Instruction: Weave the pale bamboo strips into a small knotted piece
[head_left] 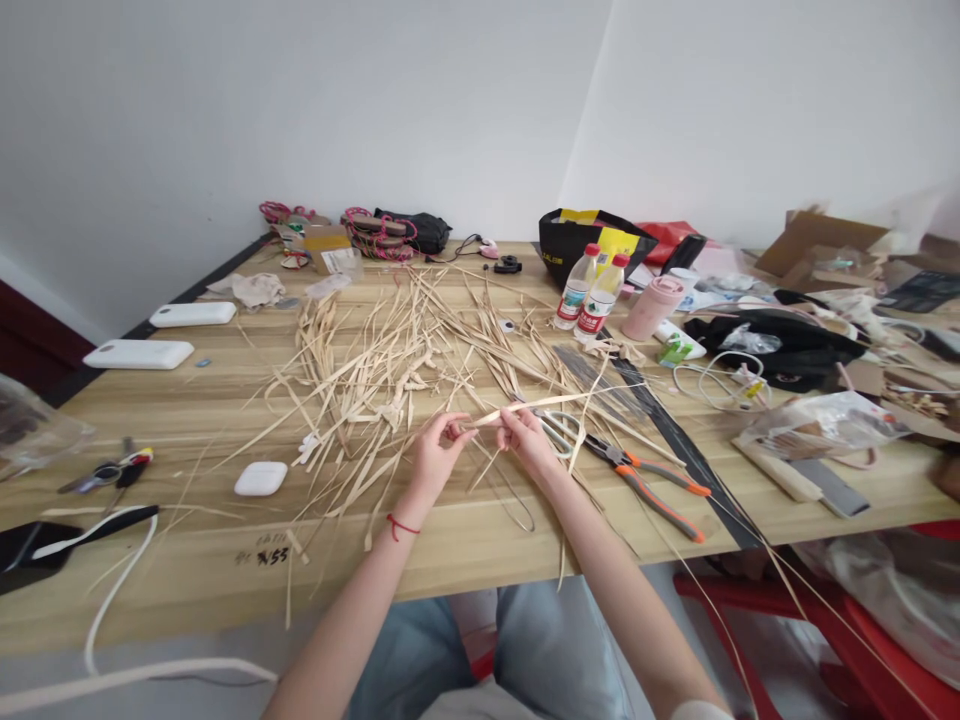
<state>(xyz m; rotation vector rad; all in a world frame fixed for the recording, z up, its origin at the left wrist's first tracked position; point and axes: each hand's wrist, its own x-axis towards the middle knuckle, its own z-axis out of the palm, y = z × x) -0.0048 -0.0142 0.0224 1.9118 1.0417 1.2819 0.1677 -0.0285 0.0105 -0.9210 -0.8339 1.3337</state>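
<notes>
My left hand [437,453] and my right hand [526,438] meet above the wooden table [465,545], each pinching the same pale straw strip [559,401]. The strip runs from my fingers out to the right, over the pile. A red string circles my left wrist. Behind my hands a wide heap of loose straw strips [390,365] is spread across the table's middle. Just right of my right hand lie scissors [561,432] and orange-handled pliers [651,486].
A white earbud case [260,478] lies left of my hands. Two white power banks [139,353] sit far left. Two water bottles [591,290], a pink cup [652,307], a black bag [589,245] and a long black ruler [675,440] crowd the right. A red chair [840,630] stands below right.
</notes>
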